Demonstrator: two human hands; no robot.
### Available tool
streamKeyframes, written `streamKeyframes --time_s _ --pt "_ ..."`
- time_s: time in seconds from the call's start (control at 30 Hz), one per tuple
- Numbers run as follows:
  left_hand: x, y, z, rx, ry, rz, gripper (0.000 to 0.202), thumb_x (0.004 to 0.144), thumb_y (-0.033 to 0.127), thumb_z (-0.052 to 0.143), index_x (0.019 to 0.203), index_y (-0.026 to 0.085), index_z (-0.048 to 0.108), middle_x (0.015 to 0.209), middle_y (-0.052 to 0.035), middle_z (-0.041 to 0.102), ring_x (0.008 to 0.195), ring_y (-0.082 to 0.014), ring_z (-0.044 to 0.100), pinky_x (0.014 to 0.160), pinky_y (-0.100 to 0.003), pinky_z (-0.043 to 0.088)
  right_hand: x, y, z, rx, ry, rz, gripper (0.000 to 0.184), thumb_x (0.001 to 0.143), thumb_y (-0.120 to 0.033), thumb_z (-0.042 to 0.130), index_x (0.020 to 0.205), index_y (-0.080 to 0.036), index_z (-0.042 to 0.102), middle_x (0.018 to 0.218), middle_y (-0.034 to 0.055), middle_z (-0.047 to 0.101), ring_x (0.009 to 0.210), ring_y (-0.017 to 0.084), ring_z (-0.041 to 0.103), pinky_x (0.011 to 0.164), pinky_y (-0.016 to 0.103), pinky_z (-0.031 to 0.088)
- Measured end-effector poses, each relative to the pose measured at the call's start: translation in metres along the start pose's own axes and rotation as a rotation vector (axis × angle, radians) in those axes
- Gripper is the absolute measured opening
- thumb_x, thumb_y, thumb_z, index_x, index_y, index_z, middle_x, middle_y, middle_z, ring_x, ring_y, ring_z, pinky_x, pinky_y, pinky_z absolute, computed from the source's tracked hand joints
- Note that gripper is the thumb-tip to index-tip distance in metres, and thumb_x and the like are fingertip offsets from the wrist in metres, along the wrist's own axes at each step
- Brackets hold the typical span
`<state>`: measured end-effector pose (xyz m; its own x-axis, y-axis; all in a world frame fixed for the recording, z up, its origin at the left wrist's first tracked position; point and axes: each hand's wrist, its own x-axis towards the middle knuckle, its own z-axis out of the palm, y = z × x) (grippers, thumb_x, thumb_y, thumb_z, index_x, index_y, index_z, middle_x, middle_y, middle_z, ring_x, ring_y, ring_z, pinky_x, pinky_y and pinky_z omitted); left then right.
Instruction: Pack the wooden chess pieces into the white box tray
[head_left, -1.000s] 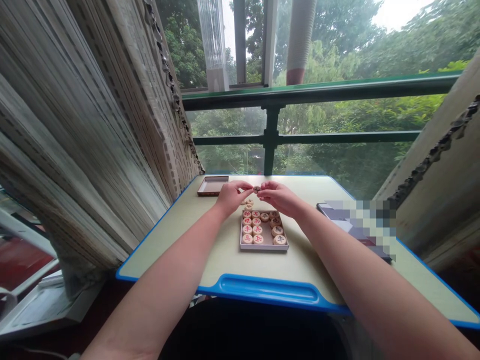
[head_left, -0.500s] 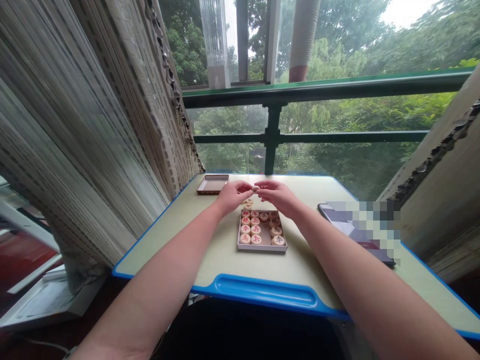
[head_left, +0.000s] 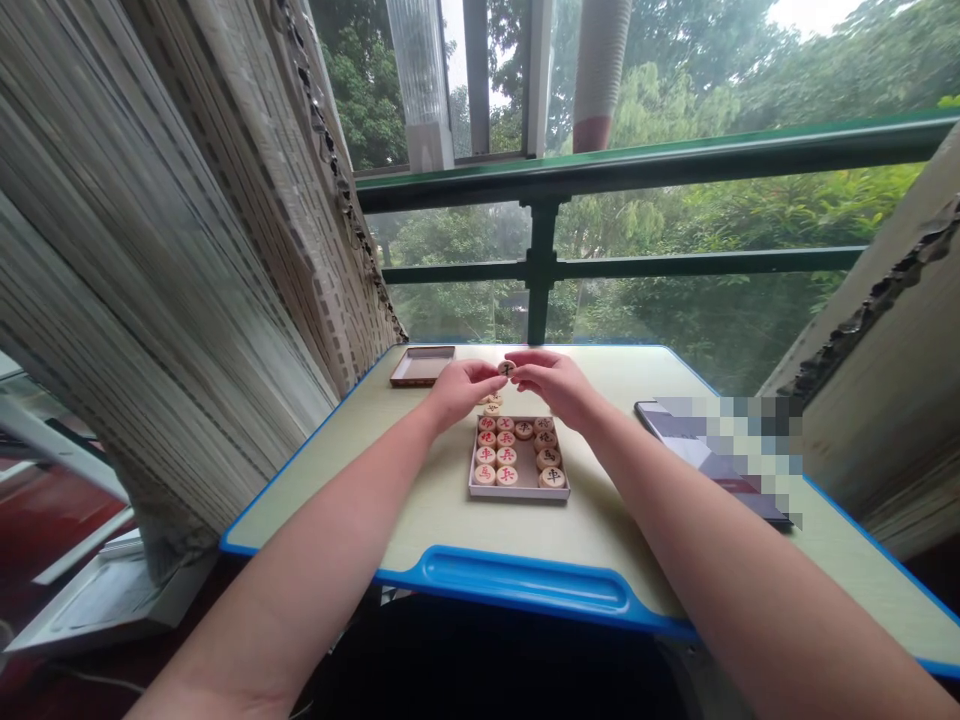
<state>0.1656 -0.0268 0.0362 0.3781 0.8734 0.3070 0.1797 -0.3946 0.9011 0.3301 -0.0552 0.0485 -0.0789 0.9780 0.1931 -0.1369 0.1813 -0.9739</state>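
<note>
Above the far middle of the table, a round wooden xiangqi piece (head_left: pixel 507 369) with a dark character is tilted toward me. My left hand (head_left: pixel 463 391) pinches its left side with the fingertips. Thumb and fingers of my right hand (head_left: pixel 556 385) close on it from the right. Below the hands sits an open shallow box (head_left: pixel 517 492) with xiangqi pieces in it, red characters on the left and dark ones on the right. A gap shows between its front columns. A few loose pieces (head_left: pixel 492 408) lie behind the box, partly hidden by my left hand.
A brown box lid (head_left: pixel 423 366) lies at the table's far left. On the right is a dark flat tablet-like object (head_left: pixel 705 455), partly pixelated. The table (head_left: pixel 360 500) has a blue edge and front groove (head_left: pixel 525 583). Curtains (head_left: pixel 187 200) and a green railing (head_left: pixel 540 265) stand beyond.
The piece between my fingertips has turned, so its marked face now shows. My hands stay close together over the same spot, and the view has shifted slightly.
</note>
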Motion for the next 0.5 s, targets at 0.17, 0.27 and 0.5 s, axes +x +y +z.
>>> streamKeyframes --time_s 0.17,0.27,0.5 --pt "-0.0004 -0.0004 0.0017 0.002 -0.008 0.011 0.034 0.064 0.043 0.069 0.078 0.012 0.067 0.070 -0.0036 0.065 0.063 -0.0125 0.056 0.062 -0.027 0.044 0.0003 0.0020 -0.0017 -0.055 -0.047 0.011 0.032 0.060 -0.011 0.067 0.091 -0.018 0.070 0.084 0.0043 0.067 0.069 0.012 0.056 0.059 0.024 0.044" --pt "0.0003 -0.0016 0.0023 -0.008 0.012 0.017 0.035 0.064 0.043 0.069 0.079 0.012 0.067 0.072 -0.0042 0.066 0.064 -0.0122 0.056 0.061 -0.027 0.044 0.0005 0.0028 -0.0035 -0.062 -0.036 0.023 0.031 0.062 -0.015 0.067 0.092 -0.019 0.069 0.083 0.0042 0.067 0.066 0.011 0.054 0.055 0.024 0.042" --pt "0.0007 -0.0034 0.0021 -0.015 0.036 0.018 0.038 0.063 0.046 0.070 0.079 0.012 0.067 0.075 -0.0059 0.067 0.065 -0.0132 0.057 0.061 -0.027 0.045 0.0011 0.0037 -0.0069 -0.091 0.005 0.016 0.024 0.062 -0.019 0.068 0.086 -0.018 0.070 0.074 0.0033 0.065 0.062 0.010 0.053 0.052 0.023 0.039"
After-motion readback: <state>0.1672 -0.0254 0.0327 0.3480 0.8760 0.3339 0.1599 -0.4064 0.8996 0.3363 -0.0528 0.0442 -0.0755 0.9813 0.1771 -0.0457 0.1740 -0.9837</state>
